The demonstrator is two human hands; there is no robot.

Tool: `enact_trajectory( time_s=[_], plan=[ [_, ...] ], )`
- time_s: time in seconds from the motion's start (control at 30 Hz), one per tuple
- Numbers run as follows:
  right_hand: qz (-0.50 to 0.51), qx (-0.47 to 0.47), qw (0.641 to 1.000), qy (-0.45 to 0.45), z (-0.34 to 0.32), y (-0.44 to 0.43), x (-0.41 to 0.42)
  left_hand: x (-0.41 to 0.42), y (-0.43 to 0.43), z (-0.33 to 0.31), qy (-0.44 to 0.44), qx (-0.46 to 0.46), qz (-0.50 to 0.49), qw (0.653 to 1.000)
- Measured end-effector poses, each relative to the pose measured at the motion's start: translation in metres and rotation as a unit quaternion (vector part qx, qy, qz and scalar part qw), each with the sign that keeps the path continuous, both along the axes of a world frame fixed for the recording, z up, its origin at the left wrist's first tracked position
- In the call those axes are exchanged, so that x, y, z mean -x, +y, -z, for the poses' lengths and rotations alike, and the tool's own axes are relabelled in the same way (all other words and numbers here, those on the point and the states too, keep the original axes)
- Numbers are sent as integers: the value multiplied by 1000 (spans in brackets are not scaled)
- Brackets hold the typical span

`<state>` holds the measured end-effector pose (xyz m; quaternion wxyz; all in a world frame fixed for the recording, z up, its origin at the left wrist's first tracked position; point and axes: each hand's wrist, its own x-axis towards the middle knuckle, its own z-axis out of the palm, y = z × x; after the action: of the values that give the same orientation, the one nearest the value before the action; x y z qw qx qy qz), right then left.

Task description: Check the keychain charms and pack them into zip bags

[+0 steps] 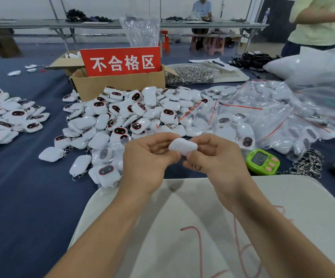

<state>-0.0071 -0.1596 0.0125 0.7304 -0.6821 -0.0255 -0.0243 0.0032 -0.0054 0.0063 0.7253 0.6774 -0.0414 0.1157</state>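
Pinching one white keychain charm between my left hand and right hand, both curled round it; I judge a loose grip could drop it into the charm pile at twelve o'clock

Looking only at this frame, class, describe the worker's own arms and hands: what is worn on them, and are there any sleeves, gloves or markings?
The left forearm and right forearm are bare down to the picture's lower edge, with no sleeve in view. The left hand and right hand wear no gloves, and no watch, bracelet or marking shows on either wrist.
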Motion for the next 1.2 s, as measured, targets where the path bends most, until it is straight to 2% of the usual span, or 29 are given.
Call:
enact_trajectory(
  time_s=[0.1, 0.17, 0.33, 0.5, 0.6, 0.7, 0.8, 0.9, 1.03, 1.1, 1.2],
  plan=[
    [27, 44, 998, -44, 0, 2, 0, 2, 0, 3, -19, -40, -27, 999],
    [35, 24, 998, -44, -2, 0, 0, 4, -1, 4, -20, -52, -33, 998],
    [13, -44, 999, 15, -2, -5, -4, 0, 1, 2, -4, -13, -20, 1000],
    [-2, -56, 998, 10, 0, -6, -5, 2, 0, 2, -36, -28, -17, 999],
    [-99, -120, 987, 42, 0, -11, -8, 2, 1, 1, -63, -50, -19, 997],
    [-200, -152, 963, 94, -1, -15, -10, 0, 3, 3, -54, -71, -31, 996],
    [-151, -94, 978, 107, 3, -9, -10, 1, 2, 2, -31, -85, -50, 995],
    [-48, -56, 994, 82, 9, -1, -7, 3, -2, 2, 1, -68, -59, 996],
    [78, -28, 995, 47, 8, -2, -10, 7, -7, 4, -8, -136, -12, 991],
    [63, -9, 997, 54, 7, -4, -11, 5, -6, 3, -11, -142, -20, 990],
    [-18, 72, 996, 54, 8, -4, -11, 4, -6, 5, -10, -143, -65, 987]
  ],
)
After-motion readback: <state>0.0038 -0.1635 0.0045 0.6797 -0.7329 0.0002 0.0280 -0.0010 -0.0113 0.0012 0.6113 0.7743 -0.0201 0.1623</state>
